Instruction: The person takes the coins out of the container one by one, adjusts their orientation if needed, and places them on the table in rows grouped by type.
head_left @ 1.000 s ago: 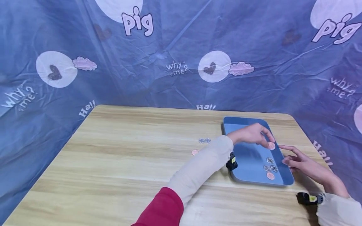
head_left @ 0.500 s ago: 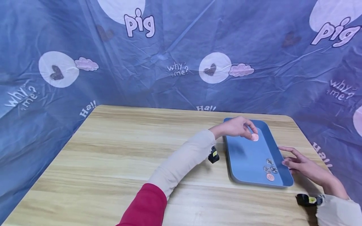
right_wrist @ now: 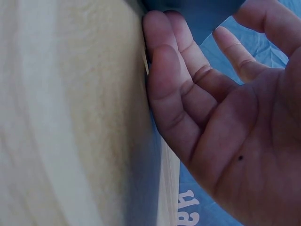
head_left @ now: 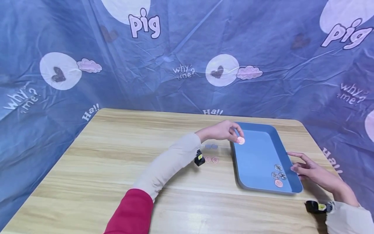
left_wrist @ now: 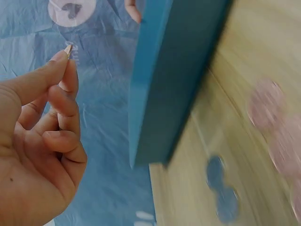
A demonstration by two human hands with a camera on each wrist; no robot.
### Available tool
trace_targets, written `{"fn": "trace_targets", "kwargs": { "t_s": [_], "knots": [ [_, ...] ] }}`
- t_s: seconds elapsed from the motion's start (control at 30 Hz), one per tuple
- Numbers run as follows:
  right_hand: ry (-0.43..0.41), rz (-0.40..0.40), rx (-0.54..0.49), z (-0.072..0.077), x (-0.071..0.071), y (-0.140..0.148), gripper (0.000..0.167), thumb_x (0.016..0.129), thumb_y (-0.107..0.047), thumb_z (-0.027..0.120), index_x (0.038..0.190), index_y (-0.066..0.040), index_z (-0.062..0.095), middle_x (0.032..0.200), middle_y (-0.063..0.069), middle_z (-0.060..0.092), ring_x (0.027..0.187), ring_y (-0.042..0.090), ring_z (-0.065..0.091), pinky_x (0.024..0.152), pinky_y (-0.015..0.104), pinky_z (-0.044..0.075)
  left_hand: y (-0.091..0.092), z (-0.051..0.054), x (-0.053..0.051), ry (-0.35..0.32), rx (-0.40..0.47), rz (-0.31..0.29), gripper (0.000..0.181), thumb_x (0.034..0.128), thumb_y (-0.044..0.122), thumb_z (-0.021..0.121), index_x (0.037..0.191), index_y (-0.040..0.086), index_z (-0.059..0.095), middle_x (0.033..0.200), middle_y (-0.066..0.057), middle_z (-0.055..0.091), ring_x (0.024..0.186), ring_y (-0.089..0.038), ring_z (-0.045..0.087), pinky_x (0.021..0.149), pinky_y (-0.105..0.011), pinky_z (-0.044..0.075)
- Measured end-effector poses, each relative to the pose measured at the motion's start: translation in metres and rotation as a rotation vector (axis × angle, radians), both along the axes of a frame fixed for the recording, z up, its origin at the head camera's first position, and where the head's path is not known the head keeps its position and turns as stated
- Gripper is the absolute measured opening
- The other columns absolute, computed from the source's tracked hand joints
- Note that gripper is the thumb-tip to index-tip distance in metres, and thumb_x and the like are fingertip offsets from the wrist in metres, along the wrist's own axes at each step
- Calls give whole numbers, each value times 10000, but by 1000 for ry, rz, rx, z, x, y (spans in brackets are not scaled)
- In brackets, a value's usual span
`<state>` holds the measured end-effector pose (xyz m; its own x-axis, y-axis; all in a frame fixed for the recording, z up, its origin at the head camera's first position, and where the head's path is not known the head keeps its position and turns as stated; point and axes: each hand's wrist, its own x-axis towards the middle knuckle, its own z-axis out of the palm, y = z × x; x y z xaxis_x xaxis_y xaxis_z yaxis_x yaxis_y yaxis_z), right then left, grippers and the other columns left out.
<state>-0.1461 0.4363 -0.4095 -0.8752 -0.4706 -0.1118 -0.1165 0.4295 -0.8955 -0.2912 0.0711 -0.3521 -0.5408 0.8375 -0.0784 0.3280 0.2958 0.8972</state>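
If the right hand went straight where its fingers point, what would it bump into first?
The blue tray, at its nearest side wall. The right hand looks right up against it, though whether every finger touches is hard to tell.

A round copper coin is pinched in the left hand, raised near the far left corner of a shallow, round-cornered blue tray. The tray lies flat; three silver coins and another copper coin sit clustered near its near right corner.
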Motion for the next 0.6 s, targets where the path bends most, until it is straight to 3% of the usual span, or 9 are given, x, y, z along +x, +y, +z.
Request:
{"fn": "trace_targets", "kwargs": {
  "t_s": [0.17,0.3,0.43,0.6],
  "knots": [
    [-11,-15,8,0,0,0,583,1016,-5,380,1477,-343,268,998,-160,626,897,-47,574,715,172,488,-22,-5,-3,-33,-11,21,201,880,22,668,1074,40,621,904,-93,707,1019,-360,652,840,-249,527],
    [-33,-21,11,0,0,-1,577,1017,-14,388,1458,-371,285,996,-170,628,903,-53,572,728,164,486,-37,-7,-4,-13,-34,31,205,878,17,668,1077,33,623,883,-88,703,997,-363,656,785,-215,516],
    [-34,-29,12,1,-1,1,583,1017,-13,385,1464,-372,276,1010,-171,620,924,-62,574,735,160,493,-52,-11,-5,-3,-50,32,207,876,-1,661,1078,18,620,856,-92,699,959,-389,653,722,-286,497],
    [-38,-38,4,-1,-2,2,603,1014,-7,389,1473,-380,272,1001,-159,606,904,-50,584,720,179,500,-75,-23,-6,-11,-85,42,215,870,-10,660,1079,4,614,895,-192,711,937,-404,658,711,-289,485]
  ]
}}
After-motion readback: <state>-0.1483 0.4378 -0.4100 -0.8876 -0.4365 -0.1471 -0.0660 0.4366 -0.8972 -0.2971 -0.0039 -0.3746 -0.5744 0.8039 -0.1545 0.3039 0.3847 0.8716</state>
